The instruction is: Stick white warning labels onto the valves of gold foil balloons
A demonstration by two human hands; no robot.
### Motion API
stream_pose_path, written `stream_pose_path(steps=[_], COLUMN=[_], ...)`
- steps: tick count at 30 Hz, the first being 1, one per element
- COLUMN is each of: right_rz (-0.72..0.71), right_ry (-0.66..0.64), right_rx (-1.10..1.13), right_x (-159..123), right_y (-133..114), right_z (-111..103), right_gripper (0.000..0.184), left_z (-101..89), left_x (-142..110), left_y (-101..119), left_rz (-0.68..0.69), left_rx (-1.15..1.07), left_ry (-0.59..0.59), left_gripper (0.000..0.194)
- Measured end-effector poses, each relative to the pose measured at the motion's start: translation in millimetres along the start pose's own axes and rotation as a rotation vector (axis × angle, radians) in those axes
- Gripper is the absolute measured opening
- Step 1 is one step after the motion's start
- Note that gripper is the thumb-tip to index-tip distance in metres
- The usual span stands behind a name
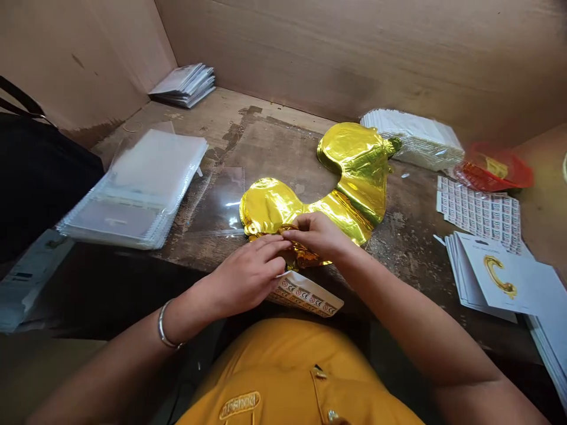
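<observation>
A crumpled gold foil balloon lies on the worn wooden bench, curving from the back towards my hands. My left hand presses its fingers onto the foil's near end. My right hand pinches the same folded end from the other side. Under my left wrist, a sheet of printed warning labels sticks out past the bench edge. A transparent plastic sleeve lies flat just left of the balloon.
To the left lie a stack of transparent sleeves and a black bag. To the right are white packets, a label sheet, a red plastic bag and printed cards. Wooden partitions enclose the back.
</observation>
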State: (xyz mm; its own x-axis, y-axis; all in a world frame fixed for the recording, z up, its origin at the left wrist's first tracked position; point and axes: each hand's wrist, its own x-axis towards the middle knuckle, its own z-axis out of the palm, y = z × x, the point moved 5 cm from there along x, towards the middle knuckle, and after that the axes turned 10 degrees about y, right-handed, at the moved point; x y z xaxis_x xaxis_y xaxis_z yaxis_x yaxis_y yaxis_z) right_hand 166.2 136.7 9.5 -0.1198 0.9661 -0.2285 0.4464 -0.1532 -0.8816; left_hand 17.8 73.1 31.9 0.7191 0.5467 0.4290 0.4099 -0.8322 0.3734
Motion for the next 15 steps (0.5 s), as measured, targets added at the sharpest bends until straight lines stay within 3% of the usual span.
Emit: stream_pose_path(steps=[6,8,11,13,15], right_rz=[-0.039,-0.144,-0.436,-0.568,-0.583], right_ry=[0.087,0.185,0.340,0.344,0.300], right_rx=[0.107,-0.040,-0.384,-0.550,-0.633], right_x=[-1,-8,-28,-43,-53], right_y=[0,-5,-18,-21,-17], right_z=[6,5,4,6,6], right_gripper=[0.031,0.030,0.018,0.036,0.044], left_z=[11.8,14.7,17.3,17.2,16.3], left_x=[0,1,4,5,5], left_y=[-5,-7,-10,-11,-12], left_rz=[0.041,0.068,0.084,0.088,0.091], left_rx=[0.126,0.127,0.090,0.069,0.057], left_ry=[-0.040,-0.052,-0.068,-0.060,-0.042], left_gripper=[0.012,0.011,0.012,0.014,0.014])
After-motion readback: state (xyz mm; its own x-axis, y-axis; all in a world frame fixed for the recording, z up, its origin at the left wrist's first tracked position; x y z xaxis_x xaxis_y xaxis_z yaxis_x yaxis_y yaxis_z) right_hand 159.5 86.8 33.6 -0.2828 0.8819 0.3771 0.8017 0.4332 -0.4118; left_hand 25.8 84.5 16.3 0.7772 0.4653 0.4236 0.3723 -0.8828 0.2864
